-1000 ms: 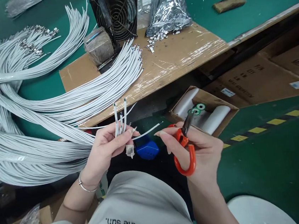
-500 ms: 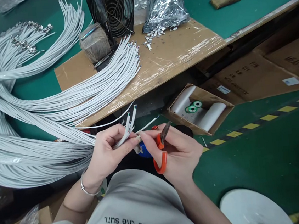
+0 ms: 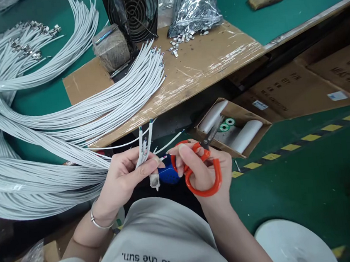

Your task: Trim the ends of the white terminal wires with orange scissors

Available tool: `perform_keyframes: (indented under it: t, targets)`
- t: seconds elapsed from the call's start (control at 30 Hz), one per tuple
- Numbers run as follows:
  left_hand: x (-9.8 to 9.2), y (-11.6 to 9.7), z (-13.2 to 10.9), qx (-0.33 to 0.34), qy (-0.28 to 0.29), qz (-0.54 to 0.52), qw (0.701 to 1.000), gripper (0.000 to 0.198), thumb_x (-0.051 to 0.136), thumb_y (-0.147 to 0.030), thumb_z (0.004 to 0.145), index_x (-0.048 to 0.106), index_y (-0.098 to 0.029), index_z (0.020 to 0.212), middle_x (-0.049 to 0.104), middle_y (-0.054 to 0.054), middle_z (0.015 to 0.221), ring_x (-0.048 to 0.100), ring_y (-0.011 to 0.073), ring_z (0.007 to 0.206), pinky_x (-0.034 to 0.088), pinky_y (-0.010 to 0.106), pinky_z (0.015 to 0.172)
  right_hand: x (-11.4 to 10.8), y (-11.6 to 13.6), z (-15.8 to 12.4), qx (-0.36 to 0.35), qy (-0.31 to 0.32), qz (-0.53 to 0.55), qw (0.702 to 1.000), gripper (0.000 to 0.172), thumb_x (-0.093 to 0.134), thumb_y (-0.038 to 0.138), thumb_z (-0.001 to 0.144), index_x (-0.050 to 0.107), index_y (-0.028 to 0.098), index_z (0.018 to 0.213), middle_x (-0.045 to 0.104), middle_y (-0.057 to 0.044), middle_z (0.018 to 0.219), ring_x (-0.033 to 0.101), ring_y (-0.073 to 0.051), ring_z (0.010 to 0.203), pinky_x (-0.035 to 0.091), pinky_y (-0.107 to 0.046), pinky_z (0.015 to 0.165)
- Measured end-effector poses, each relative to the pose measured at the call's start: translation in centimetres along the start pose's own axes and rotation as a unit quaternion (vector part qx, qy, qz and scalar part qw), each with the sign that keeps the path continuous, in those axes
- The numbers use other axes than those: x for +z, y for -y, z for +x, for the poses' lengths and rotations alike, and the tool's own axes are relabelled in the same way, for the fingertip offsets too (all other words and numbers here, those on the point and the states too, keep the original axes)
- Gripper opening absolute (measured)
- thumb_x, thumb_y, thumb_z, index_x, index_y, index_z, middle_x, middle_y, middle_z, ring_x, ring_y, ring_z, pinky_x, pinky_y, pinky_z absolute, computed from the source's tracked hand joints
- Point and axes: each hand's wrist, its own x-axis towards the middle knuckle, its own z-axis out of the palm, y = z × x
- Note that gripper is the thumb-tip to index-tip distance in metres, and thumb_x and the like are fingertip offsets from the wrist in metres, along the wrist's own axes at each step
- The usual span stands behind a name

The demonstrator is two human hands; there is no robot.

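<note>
My left hand [image 3: 127,171] is closed around the ends of several white cables [image 3: 147,144], which fan upward past the thumb. Small coloured wire tips show at their ends. Just below my left thumb hangs a small greyish-white piece [image 3: 154,180], whose kind I cannot make out. Beside it, my right hand [image 3: 202,167] grips orange-handled scissors [image 3: 219,178], fingers through the loops and dark blades pointing up and away. The right fingertips are close to one cable end but look apart from it. A long bundle of white cables [image 3: 42,178] runs from the left toward my left hand.
More cable bundles lie on the green table [image 3: 264,25] and its cardboard sheet [image 3: 205,63]. A black fan [image 3: 133,12], a wrapped block [image 3: 111,46] and a bag of small parts [image 3: 195,10] stand behind. An open carton [image 3: 254,147] sits below; a white round stool [image 3: 295,245] is lower right.
My right hand has drawn back from the left fingertips, and the scissors have turned in it, blades now farther right. The cables in my left hand stand more upright.
</note>
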Motion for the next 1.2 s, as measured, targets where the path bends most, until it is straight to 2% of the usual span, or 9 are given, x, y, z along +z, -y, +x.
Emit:
perform_keyframes:
  t: [0.1,0.2,0.3,0.47,0.53,0.63,0.8,1.0,1.2]
  targets:
    - [0.0,0.0,0.0,-0.009,-0.002,-0.006,1.0,0.017,0.09,-0.031,0.089,0.085,-0.017,0.081,0.078,0.004,0.076,0.063,0.011,0.066,0.047,0.02,0.06,0.3,0.5,-0.3,-0.035,0.016,-0.034,0.999,0.016,0.082,0.034,0.094,0.087,0.024,0.082,0.068,0.001,0.061,0.058,-0.014,0.054,0.047,-0.029,0.052]
    - [0.1,0.1,0.0,-0.006,0.0,-0.005,1.0,0.02,0.09,-0.032,0.09,0.083,-0.016,0.08,0.073,0.002,0.07,0.059,0.0097,0.061,0.047,0.02,0.059,0.8,1.0,-0.4,-0.081,0.027,-0.066,0.994,0.008,0.086,0.027,0.088,0.086,0.024,0.081,0.071,0.0,0.065,0.059,-0.014,0.056,0.048,-0.029,0.052]
    - [0.1,0.1,-0.1,-0.01,0.011,-0.007,1.0,0.02,0.088,-0.032,0.092,0.083,-0.016,0.081,0.07,0.001,0.067,0.056,0.009,0.058,0.045,0.02,0.056,1.0,1.0,-0.2,-0.112,0.009,-0.083,0.99,0.015,0.087,0.021,0.086,0.081,0.023,0.073,0.068,0.001,0.061,0.055,-0.013,0.054,0.046,-0.028,0.051]
    - [-0.2,-0.1,-0.5,-0.025,0.034,-0.002,0.999,0.024,0.082,-0.034,0.097,0.083,-0.016,0.083,0.065,0.0,0.064,0.047,0.0067,0.053,0.036,0.02,0.051,0.5,0.4,0.8,0.0,-0.026,-0.006,1.0,0.046,0.082,0.035,0.094,0.062,0.022,0.055,0.053,0.004,0.047,0.05,-0.011,0.045,0.044,-0.027,0.047]
    - [-0.3,-0.2,-0.4,-0.032,0.032,0.001,0.999,0.027,0.08,-0.037,0.099,0.082,-0.016,0.082,0.063,0.0,0.063,0.041,0.0061,0.051,0.031,0.021,0.049,0.1,0.3,1.0,0.019,-0.036,0.012,0.999,0.05,0.082,0.038,0.094,0.059,0.023,0.052,0.054,0.004,0.047,0.052,-0.012,0.046,0.046,-0.027,0.048]
    - [-0.5,-0.3,-0.3,-0.041,0.033,0.006,0.999,0.03,0.08,-0.039,0.099,0.081,-0.015,0.082,0.061,-0.001,0.062,0.032,0.0047,0.048,0.021,0.023,0.047,-0.2,0.2,0.9,0.028,-0.018,0.002,0.999,0.052,0.082,0.039,0.093,0.058,0.022,0.05,0.057,0.002,0.049,0.054,-0.012,0.047,0.046,-0.027,0.048]
    - [-0.7,-0.3,-0.2,-0.045,0.034,0.018,0.998,0.034,0.079,-0.044,0.1,0.079,-0.015,0.081,0.059,-0.001,0.062,0.027,0.0041,0.049,0.014,0.025,0.047,-0.3,0.2,0.5,0.028,0.017,-0.019,0.999,0.041,0.084,0.038,0.091,0.07,0.022,0.057,0.061,0.002,0.051,0.052,-0.011,0.045,0.042,-0.026,0.045]
    - [-0.8,-0.4,-0.2,-0.052,0.028,0.039,0.997,0.037,0.08,-0.048,0.099,0.079,-0.015,0.083,0.059,-0.002,0.062,0.026,0.0041,0.049,0.013,0.025,0.047,-0.4,0.3,0.6,0.006,0.036,-0.038,0.999,0.031,0.082,0.032,0.091,0.076,0.022,0.062,0.06,0.002,0.054,0.052,-0.011,0.049,0.043,-0.026,0.048]
    - [-0.6,-0.5,-0.2,-0.048,0.015,0.05,0.997,0.039,0.079,-0.05,0.098,0.078,-0.015,0.081,0.058,-0.001,0.061,0.028,0.0058,0.049,0.014,0.026,0.048,-0.3,0.7,0.3,-0.063,0.061,-0.076,0.993,0.013,0.083,0.025,0.09,0.084,0.022,0.077,0.066,0.001,0.063,0.054,-0.013,0.057,0.043,-0.027,0.053]
